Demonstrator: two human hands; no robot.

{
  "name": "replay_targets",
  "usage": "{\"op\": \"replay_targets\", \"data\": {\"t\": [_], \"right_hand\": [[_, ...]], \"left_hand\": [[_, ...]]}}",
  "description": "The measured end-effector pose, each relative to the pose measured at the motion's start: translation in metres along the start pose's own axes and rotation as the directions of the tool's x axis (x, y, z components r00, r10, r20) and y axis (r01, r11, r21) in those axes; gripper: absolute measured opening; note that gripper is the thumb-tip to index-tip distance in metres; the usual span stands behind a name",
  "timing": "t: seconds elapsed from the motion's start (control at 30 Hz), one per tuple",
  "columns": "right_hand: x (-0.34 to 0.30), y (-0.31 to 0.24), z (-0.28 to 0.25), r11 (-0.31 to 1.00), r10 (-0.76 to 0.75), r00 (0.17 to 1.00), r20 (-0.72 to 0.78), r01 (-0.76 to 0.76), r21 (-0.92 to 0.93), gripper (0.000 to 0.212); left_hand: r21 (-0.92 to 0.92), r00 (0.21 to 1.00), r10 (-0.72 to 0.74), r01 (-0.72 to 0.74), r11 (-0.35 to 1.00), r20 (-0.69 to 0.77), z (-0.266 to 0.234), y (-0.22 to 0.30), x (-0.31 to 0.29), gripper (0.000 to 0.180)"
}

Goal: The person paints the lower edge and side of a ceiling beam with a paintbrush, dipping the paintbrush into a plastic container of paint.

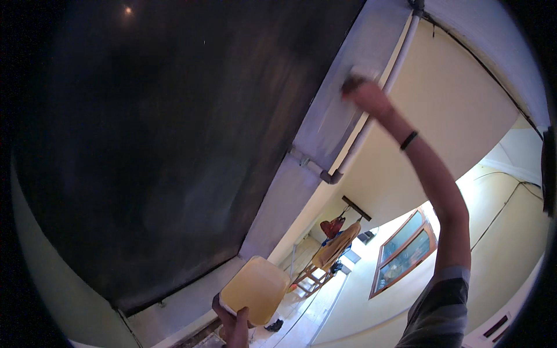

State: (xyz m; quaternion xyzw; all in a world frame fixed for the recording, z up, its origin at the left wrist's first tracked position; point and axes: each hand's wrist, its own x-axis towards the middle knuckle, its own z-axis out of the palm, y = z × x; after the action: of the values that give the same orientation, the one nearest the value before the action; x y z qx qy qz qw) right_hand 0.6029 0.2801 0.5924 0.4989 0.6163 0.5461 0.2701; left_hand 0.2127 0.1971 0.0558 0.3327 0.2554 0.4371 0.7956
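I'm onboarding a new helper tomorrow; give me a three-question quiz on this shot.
1. True or false: the right hand is raised against the pale grey beam.
2. What does the left hand hold: A a yellow tub, B a ladder, C a drill?
3. Fill in: a black ___ circles the right wrist.

Key: 1 true; 2 A; 3 band.
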Motion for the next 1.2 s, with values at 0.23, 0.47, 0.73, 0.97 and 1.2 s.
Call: {"op": "replay_targets", "data": {"t": [0.23, 0.47, 0.73, 0.97, 1.2], "right_hand": [[-0.005, -0.158, -0.045, 0.967, 0.114, 0.991, 0.076, -0.128, 0.218, 0.016], [0.031, 0.007, -0.066, 0.807, 0.407, 0.903, 0.135, -0.425, 0.410, 0.042], [0.083, 0.155, -0.117, 0.899, 0.376, 0.895, -0.239, -0.415, -0.140, 0.033], [0.024, -0.007, -0.045, 0.964, 0.266, 0.954, 0.137, -0.267, -0.009, 0.018], [-0.009, -0.147, -0.054, 0.874, 0.161, 0.986, 0.048, -0.165, 0.456, 0.019]], "left_hand": [[0.060, 0.998, 0.054, -0.053, 0.997, -0.025, -0.024, -0.014, 0.012, 0.085], [-0.004, 1.000, 0.009, -0.009, 1.000, -0.030, -0.011, 0.006, 0.011, 0.087], [0.027, 0.996, 0.090, -0.089, 0.996, -0.029, -0.008, 0.012, 0.017, 0.091], [0.137, 1.000, 0.025, -0.025, 0.990, -0.002, -0.014, 0.039, 0.013, 0.089], [0.212, 1.000, -0.001, -0.002, 0.977, 0.015, -0.019, 0.056, 0.001, 0.088]]}}
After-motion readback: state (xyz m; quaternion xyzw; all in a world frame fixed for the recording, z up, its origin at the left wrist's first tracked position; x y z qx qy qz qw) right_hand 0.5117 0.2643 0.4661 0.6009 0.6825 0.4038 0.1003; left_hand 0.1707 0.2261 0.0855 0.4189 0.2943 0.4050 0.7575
